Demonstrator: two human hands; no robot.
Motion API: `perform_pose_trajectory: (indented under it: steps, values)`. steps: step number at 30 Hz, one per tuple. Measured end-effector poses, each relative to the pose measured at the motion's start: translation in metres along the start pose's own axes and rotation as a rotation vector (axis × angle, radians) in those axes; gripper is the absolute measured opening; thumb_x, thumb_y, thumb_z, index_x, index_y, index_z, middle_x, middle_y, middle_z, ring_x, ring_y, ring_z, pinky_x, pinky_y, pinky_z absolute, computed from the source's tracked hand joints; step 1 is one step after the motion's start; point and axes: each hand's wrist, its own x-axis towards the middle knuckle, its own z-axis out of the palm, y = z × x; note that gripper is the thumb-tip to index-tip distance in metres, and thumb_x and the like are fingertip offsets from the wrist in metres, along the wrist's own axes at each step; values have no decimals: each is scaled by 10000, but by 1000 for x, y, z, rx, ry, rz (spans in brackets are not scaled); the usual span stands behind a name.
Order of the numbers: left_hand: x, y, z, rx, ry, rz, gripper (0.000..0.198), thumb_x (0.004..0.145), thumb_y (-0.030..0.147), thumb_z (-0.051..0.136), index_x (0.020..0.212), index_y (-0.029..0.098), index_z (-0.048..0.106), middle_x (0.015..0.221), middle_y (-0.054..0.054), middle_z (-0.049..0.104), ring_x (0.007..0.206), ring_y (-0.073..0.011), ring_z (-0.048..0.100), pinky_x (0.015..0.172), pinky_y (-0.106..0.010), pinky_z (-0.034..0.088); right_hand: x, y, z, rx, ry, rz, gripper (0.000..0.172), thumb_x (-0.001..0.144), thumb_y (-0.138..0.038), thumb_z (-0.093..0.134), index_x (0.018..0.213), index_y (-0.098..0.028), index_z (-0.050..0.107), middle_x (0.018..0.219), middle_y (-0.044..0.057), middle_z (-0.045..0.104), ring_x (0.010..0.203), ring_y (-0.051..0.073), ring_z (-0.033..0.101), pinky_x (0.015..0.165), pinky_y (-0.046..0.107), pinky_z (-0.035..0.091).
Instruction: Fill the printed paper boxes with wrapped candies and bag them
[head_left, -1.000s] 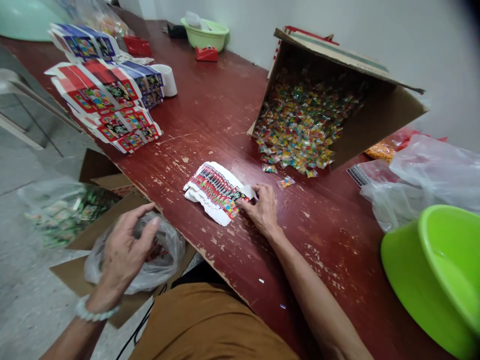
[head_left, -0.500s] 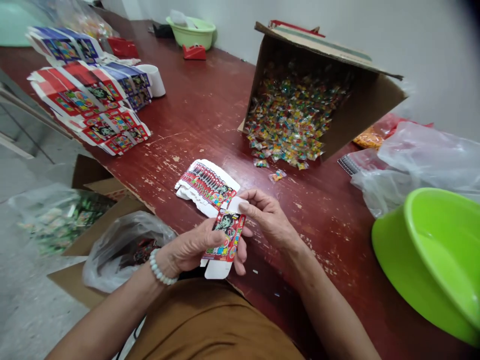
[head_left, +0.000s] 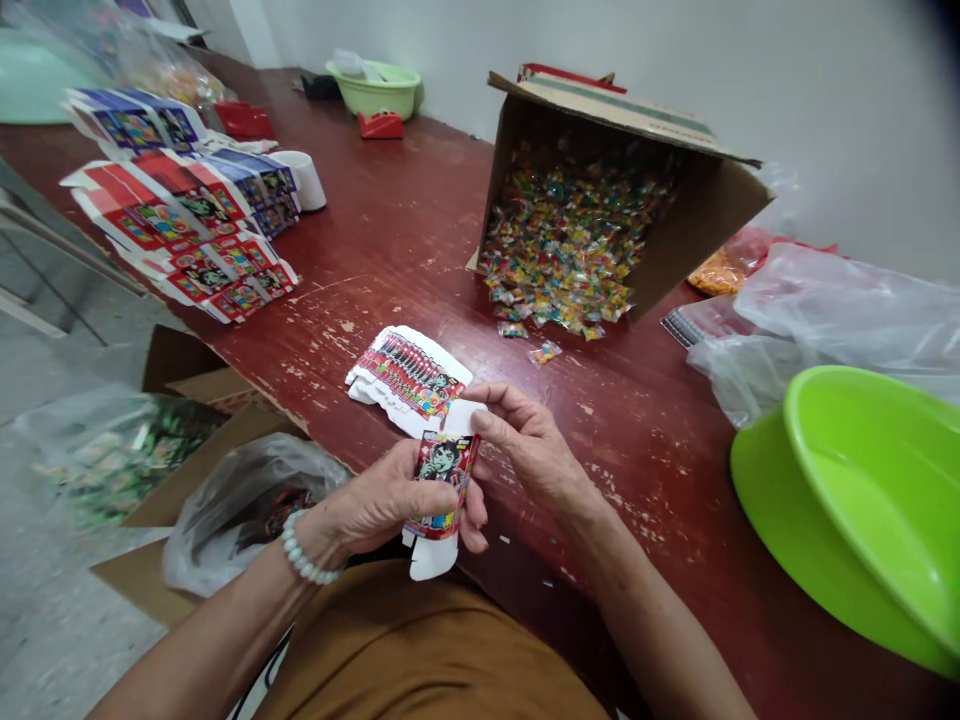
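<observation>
My left hand (head_left: 397, 497) grips a small red printed candy box (head_left: 444, 468), thumb across its front and fingers behind it. A white flap hangs loose at the box's lower end. With thumb and fingers pinched, my right hand (head_left: 529, 440) holds the white flap at the box's upper end. Just beyond the hands lies a fanned stack of flattened candy boxes (head_left: 409, 375) with the same red print. Farther off, a cardboard carton (head_left: 694, 235) rests on its side, full of small wrapped candies (head_left: 570, 230). A few candies lie on the table before its mouth.
Made-up red boxes (head_left: 187, 225) and blue boxes (head_left: 255, 180) are piled at the left, beside a white cup (head_left: 306, 180). At the right stands a bright green basin (head_left: 772, 500). An open carton with a plastic bag (head_left: 217, 510) sits below the table's left edge.
The view has shifted slightly. My left thumb has moved across the box's front, and the box has turned a little in my hands. My right hand still pinches the upper flap.
</observation>
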Motion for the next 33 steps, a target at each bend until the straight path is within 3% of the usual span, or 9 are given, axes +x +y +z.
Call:
perform_pose_trajectory:
  steps: [4, 7, 9, 12, 16, 20, 26, 29, 33]
  values:
    - [2, 1, 0, 67, 79, 15, 411, 709, 358, 852, 1009, 122, 699, 880, -114, 764, 735, -221, 736, 626, -255, 553, -4, 4, 0, -132, 1, -24, 410, 836, -396, 718, 1183, -241, 562, 1010, 50, 665, 807, 156, 635, 720, 308, 543]
    - [3, 2, 1, 108, 128, 15, 373, 722, 303, 833, 1019, 125, 694, 861, -83, 751, 742, -186, 699, 686, -261, 540, -7, 6, 2, -565, 215, -320, 343, 816, -276, 707, 1132, -241, 576, 1107, 79, 614, 954, 208, 606, 830, 379, 532]
    - [4, 2, 2, 137, 178, 23, 357, 728, 283, 809, 1032, 145, 684, 846, -49, 735, 737, -175, 669, 702, -272, 531, -10, 6, 4, -883, 280, -530, 255, 815, -231, 701, 1052, -236, 606, 1105, 92, 591, 1025, 241, 574, 886, 416, 510]
    - [3, 4, 1, 306, 265, 47, 335, 711, 206, 772, 1030, 177, 675, 887, -13, 715, 849, -191, 636, 803, -294, 515, -12, 5, 4, -1186, 143, -646, 150, 858, -259, 681, 994, -219, 632, 1062, 106, 607, 994, 257, 566, 880, 429, 498]
    - [3, 5, -1, 559, 293, 34, 190, 712, 146, 678, 899, 176, 664, 848, -4, 679, 867, -196, 583, 839, -301, 485, -12, 2, 1, -1281, -5, -535, 110, 855, -270, 682, 923, -202, 629, 993, 90, 626, 892, 228, 578, 770, 356, 497]
    - [8, 5, 0, 519, 157, -21, 71, 737, 176, 656, 798, 170, 620, 740, 13, 616, 706, -145, 538, 686, -256, 467, -10, -2, -3, -1240, -92, -402, 91, 833, -199, 670, 787, -199, 592, 835, 32, 611, 712, 160, 550, 616, 272, 414]
    - [13, 1, -5, 481, 54, -70, 309, 732, 319, 765, 965, 154, 647, 813, 1, 630, 705, -144, 553, 649, -256, 473, -16, -2, -9, -1124, -187, -329, 93, 821, -111, 632, 770, -186, 611, 734, 0, 606, 636, 120, 527, 597, 242, 375]
    - [13, -1, -10, 489, 15, -124, 348, 717, 386, 798, 924, 148, 653, 766, -1, 638, 677, -152, 571, 656, -276, 483, -20, 1, -9, -1119, -157, -318, 53, 852, -141, 624, 860, -191, 642, 780, 14, 632, 665, 131, 541, 619, 253, 391]
    - [14, -3, -11, 506, -55, -159, 319, 744, 410, 783, 850, 144, 642, 667, 7, 635, 636, -140, 560, 636, -262, 443, -22, 1, -7, -1000, -153, -216, 93, 813, -138, 686, 783, -188, 614, 713, -13, 614, 621, 114, 528, 603, 241, 396]
